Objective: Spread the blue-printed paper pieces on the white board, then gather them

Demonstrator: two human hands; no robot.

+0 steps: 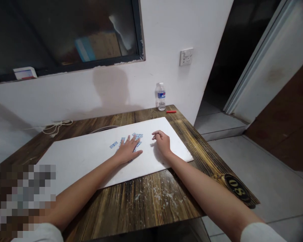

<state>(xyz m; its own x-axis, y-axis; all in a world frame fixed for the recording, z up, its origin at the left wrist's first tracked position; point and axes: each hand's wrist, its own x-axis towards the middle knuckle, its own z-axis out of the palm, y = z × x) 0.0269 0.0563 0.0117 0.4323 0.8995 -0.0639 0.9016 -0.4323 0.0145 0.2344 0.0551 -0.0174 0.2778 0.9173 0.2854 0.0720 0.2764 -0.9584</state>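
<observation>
My left hand (127, 150) lies palm down with fingers spread over a cluster of small blue-and-white rectangles (113, 145). They are on a white board (80, 161), and the hand hides part of them. Whether they are loose pieces or drawn marks I cannot tell. To the right of the cluster, my right hand (163, 142) is curled just over the board, with thumb and fingers drawn together. What those fingers hold, if anything, is hidden from me.
The board rests on a dark wooden table (192, 141). At the back stand a water bottle (161, 97) and a red pen (171, 111). A white cable (57, 125) lies at the back left. Whitish flecks (161, 196) dot the near edge, and a round number plate (236, 186) sits right.
</observation>
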